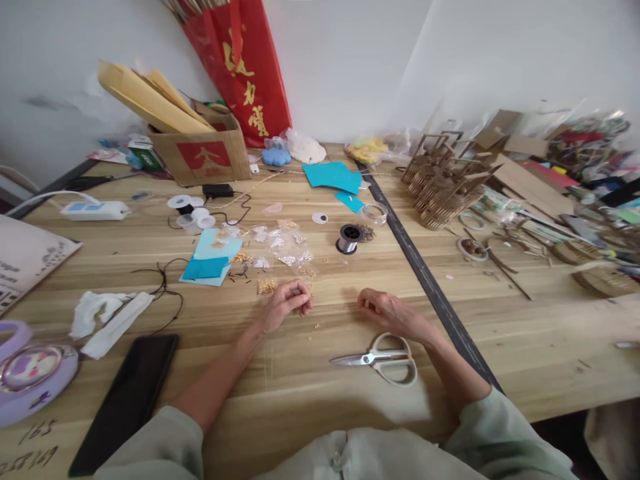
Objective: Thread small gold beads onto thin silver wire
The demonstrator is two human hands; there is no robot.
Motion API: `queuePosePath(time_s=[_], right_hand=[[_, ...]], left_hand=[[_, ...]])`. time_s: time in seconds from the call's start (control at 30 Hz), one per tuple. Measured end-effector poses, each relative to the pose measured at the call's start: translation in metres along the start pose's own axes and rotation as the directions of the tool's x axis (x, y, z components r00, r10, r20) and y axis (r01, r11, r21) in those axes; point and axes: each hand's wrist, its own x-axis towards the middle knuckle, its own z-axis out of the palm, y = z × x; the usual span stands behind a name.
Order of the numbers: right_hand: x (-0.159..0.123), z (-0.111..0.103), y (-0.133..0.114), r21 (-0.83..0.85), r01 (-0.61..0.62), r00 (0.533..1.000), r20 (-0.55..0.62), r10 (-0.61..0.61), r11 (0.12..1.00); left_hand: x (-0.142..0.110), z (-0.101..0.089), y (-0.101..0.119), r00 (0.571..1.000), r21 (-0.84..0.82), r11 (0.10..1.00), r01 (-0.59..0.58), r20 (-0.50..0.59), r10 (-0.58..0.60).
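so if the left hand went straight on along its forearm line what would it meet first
Probably the wire spool, ahead and to the right of the left hand, though a small gold ring may lie under that path; depth is unclear.

Before you there is a pale brown wooden surface (310, 390), which a dark strip (431, 283) crosses on your right. Directly on it lie tiny gold-coloured rings (317, 326) and cream-handled metal scissors (371, 359). To your left lies a flat black rectangular phone (127, 400). Farther from you stand a silver wire spool (347, 244) and an open brown cardboard box (203, 160).
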Motion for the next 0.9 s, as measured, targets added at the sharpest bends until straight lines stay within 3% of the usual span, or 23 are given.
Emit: queuePosePath(time_s=[0.1,0.33,0.53,0.63,0.77,0.9], right_hand=[[0.001,0.000,-0.008,-0.046,-0.026,0.999,-0.033,0.024,0.999],[0.011,0.018,-0.037,-0.431,-0.148,0.987,-0.011,0.159,0.890],[0.012,0.026,-0.033,-0.481,-0.117,0.992,-0.008,0.130,0.869],[0.010,0.021,-0.020,-0.345,-0.129,0.991,-0.064,0.113,0.930],[0.008,0.012,-0.002,0.050,-0.066,0.986,-0.148,0.073,0.997],[0.009,0.008,0.008,0.480,-0.085,0.989,-0.063,0.131,0.873]], left_hand=[[0.000,0.001,0.001,1.000,0.012,1.000,-0.002,-0.015,0.003],[-0.001,0.001,0.003,1.000,0.049,0.999,0.004,-0.023,-0.003],[-0.002,0.002,0.004,0.999,0.064,0.998,0.010,-0.037,-0.008],[-0.002,0.004,0.007,0.999,0.069,0.997,0.017,-0.045,-0.014],[-0.002,0.005,0.009,0.999,0.061,0.998,0.021,-0.050,-0.018],[-0.002,0.007,0.011,0.998,0.056,0.998,0.029,-0.049,-0.026]])
